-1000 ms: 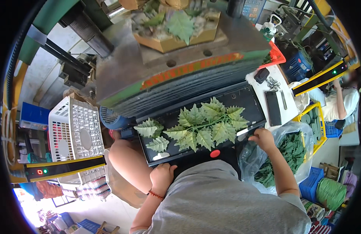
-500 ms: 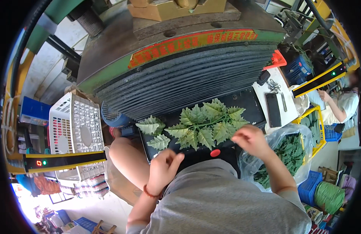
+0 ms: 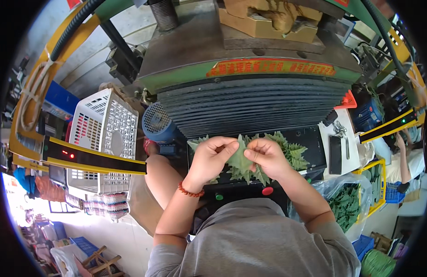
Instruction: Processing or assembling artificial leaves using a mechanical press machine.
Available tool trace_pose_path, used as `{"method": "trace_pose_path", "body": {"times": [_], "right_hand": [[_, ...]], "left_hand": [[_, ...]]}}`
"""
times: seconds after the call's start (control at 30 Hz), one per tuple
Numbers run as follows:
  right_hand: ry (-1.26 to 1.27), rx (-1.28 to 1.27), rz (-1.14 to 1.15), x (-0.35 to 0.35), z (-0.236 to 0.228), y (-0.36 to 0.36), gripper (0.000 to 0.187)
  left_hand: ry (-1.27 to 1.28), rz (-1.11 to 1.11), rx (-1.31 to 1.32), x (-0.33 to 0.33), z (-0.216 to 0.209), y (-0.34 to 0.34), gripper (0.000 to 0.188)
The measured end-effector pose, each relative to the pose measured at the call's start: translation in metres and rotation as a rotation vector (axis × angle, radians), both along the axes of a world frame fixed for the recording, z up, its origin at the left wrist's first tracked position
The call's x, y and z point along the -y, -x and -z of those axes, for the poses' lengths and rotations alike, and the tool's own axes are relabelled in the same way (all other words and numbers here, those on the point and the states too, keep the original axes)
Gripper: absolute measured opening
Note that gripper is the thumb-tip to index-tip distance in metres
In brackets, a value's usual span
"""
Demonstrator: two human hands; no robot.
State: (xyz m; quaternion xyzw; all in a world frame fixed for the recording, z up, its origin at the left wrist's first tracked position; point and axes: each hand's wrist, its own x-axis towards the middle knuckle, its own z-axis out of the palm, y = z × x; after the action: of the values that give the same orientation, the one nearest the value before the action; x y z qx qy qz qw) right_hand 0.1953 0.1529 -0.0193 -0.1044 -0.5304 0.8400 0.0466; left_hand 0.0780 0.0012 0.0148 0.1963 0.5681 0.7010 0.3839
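Note:
My left hand [image 3: 212, 159] and my right hand [image 3: 270, 160] are close together over the black tray [image 3: 310, 138]. Between them is a single pale green jagged leaf [image 3: 240, 159], tip up, pinched at its left side by my left thumb and finger and at its right side by my right. Behind and under the hands lies a spray of green artificial leaves [image 3: 294, 154], partly hidden by them. Another loose leaf [image 3: 194, 143] pokes out beyond my left hand.
A press with black bellows [image 3: 255, 106] and a gold-coloured mould [image 3: 269, 25] stands ahead. Yellow-black sensor bars flank me, left [image 3: 93, 159] and right [image 3: 389, 127]. Nearby are a white basket [image 3: 116, 134], a phone [image 3: 335, 154], a bag of leaves [image 3: 345, 203], red and green buttons, and another person [image 3: 407, 159].
Both hands have moved up and together over the leaves and now grip a leaf; before, they were apart and held nothing visible. The view has shifted, and the left bar's green light is now red.

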Motion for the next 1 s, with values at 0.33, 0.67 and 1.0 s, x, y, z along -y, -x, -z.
{"method": "trace_pose_path", "body": {"times": [0.33, 0.67, 1.0], "right_hand": [[-0.592, -0.412, 0.085, 0.002, -0.038, 0.02, 0.007], [-0.438, -0.093, -0.104, -0.006, -0.063, 0.019, 0.015], [-0.867, -0.41, -0.096, -0.011, -0.083, 0.002, 0.008]], "left_hand": [[0.003, -0.183, -0.036, 0.012, 0.013, 0.008, 0.011], [-0.113, -0.058, -0.01, 0.014, 0.013, 0.012, 0.018], [0.014, -0.162, -0.137, 0.018, -0.007, 0.018, 0.015]]}}
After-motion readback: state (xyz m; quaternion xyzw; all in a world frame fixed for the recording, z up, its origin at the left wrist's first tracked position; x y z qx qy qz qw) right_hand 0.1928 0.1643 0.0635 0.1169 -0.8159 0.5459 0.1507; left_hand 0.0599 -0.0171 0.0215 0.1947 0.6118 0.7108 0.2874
